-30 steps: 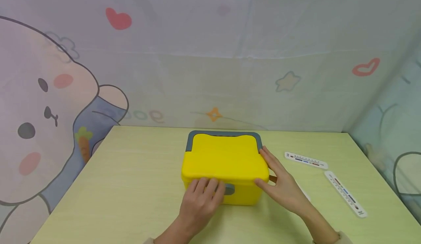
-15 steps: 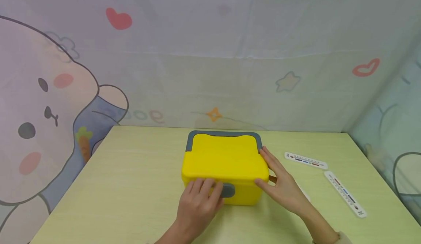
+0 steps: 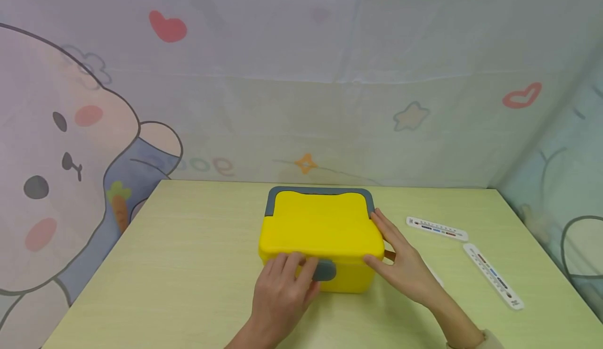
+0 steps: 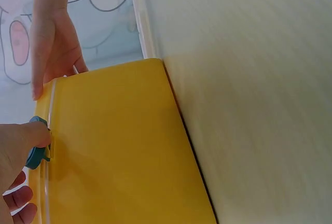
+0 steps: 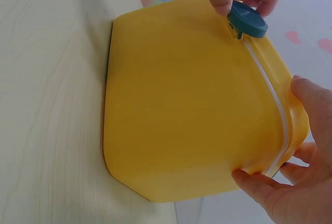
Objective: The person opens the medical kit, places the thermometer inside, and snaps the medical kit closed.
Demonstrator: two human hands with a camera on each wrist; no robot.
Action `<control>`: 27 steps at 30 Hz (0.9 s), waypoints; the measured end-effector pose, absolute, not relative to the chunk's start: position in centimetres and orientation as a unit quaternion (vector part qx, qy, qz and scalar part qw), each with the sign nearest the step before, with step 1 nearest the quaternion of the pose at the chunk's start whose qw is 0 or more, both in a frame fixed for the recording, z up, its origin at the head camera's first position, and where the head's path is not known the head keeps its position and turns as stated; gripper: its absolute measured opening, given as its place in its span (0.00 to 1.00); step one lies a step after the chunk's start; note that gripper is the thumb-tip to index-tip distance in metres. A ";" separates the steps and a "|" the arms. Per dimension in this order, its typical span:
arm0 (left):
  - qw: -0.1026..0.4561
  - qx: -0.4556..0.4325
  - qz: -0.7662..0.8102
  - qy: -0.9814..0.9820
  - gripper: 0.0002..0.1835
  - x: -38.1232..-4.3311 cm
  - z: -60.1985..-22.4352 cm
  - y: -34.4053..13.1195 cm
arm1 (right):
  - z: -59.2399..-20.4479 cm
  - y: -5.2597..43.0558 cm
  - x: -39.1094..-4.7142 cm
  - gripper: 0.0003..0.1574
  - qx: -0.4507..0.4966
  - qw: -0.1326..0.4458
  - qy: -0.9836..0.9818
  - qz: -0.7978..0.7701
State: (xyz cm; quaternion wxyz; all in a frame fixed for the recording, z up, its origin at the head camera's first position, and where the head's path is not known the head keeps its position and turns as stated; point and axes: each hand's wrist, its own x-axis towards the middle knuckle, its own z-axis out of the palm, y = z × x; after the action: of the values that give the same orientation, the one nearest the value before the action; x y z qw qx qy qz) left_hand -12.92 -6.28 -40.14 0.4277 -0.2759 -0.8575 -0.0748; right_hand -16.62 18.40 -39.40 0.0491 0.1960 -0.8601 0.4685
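Observation:
A yellow lidded box (image 3: 320,223) with a folded blue-grey carrying handle (image 3: 271,202) stands on the table. My left hand (image 3: 282,291) is at its front, thumb and finger pinching the grey-green latch (image 3: 325,270). From the right wrist view, the latch (image 5: 248,21) stands out from the wall below the lid seam. My right hand (image 3: 405,265) holds the box's right front corner, thumb at the lid's front edge and fingers along the side. Both wrist views show the lid down on the box body (image 4: 119,141).
Two white strip thermometers, one farther back (image 3: 437,228) and one nearer (image 3: 493,276), lie right of the box. A white edge (image 3: 434,274) peeks out behind my right wrist. Something brown (image 3: 390,255) shows between my right hand and the box. A printed cloth (image 3: 330,103) hangs behind the table.
My left hand has shifted slightly down and left at the latch, and more of the latch now shows. The right hand keeps its place on the box.

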 end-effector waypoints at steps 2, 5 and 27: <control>0.425 -0.273 -0.077 -0.860 0.16 -12.9 -39.9 -6.3 | -39.4 18.4 -16.6 0.48 0.196 0.049 -0.860 0.469; 0.422 -0.268 -0.081 -0.862 0.16 -13.0 -39.5 -6.2 | -39.5 18.4 -16.7 0.48 0.197 0.049 -0.858 0.471; 0.426 -0.268 -0.108 -0.857 0.18 -12.7 -39.8 -6.4 | -39.7 18.5 -16.7 0.48 0.197 0.048 -0.854 0.479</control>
State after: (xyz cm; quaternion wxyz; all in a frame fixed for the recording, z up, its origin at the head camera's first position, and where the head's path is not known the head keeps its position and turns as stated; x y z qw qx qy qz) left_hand -12.65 -6.37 -39.83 0.4264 -0.2680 -0.8571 -0.1082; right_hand -16.75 18.49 -39.68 0.0476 0.1971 -0.8543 0.4786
